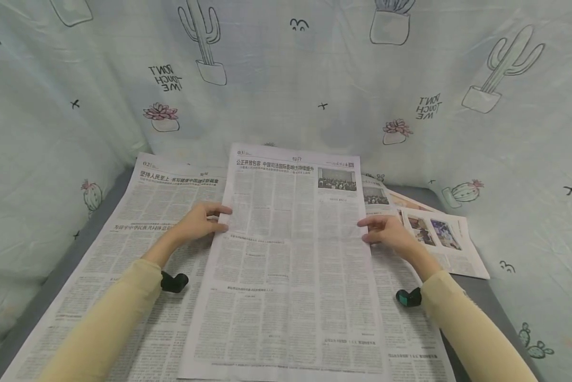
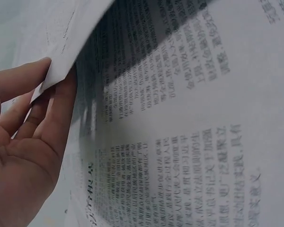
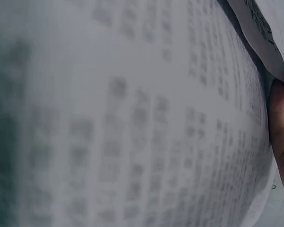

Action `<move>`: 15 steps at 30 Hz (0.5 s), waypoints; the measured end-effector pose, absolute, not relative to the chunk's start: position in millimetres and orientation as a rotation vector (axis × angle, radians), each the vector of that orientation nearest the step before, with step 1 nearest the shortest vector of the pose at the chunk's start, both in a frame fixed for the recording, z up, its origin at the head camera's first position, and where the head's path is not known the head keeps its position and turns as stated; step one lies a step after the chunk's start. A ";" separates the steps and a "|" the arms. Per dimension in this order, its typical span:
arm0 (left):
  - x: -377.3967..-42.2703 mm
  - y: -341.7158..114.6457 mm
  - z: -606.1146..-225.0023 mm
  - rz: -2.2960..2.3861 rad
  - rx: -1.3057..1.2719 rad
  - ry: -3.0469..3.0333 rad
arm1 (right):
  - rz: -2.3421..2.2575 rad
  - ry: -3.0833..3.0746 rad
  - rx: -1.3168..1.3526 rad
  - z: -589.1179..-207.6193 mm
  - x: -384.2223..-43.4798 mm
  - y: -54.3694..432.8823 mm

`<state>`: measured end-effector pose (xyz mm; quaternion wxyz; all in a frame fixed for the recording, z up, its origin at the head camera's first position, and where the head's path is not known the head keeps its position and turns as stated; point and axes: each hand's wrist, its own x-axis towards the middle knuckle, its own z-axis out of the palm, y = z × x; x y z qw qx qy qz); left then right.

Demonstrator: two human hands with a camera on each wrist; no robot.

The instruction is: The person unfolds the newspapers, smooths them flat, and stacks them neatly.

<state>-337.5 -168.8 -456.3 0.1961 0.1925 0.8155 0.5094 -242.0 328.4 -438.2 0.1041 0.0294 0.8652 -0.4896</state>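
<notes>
A single-width newspaper page (image 1: 290, 254), marked 03 at its top left corner, lies upright to me over a wider spread newspaper (image 1: 119, 265). My left hand (image 1: 202, 218) pinches its left edge, and in the left wrist view the thumb (image 2: 26, 78) and fingers (image 2: 61, 106) have the paper between them. On the opposite edge, at about the same height, my right hand (image 1: 388, 233) pinches the page. Only part of that hand (image 3: 283, 127) shows in the right wrist view, by a lifted paper edge (image 3: 262, 42).
More newspaper pages with colour photos (image 1: 438, 239) lie on the grey table (image 1: 481, 297) at the right. A pale curtain (image 1: 276, 79) printed with cacti hangs behind and along both sides. The spread newspaper's left part reaches nearly to the table's left edge.
</notes>
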 end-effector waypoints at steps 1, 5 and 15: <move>-337.6 -169.3 -457.0 1.423 0.524 2.278 | -1.437 2.556 0.095 -439.1 -241.7 327.9; -337.1 -171.4 -459.4 1.444 0.440 2.193 | -1.429 2.544 0.195 -442.2 -241.0 325.5; -332.4 -178.4 -461.1 1.542 0.195 1.979 | -1.464 2.464 0.363 -442.3 -237.3 324.8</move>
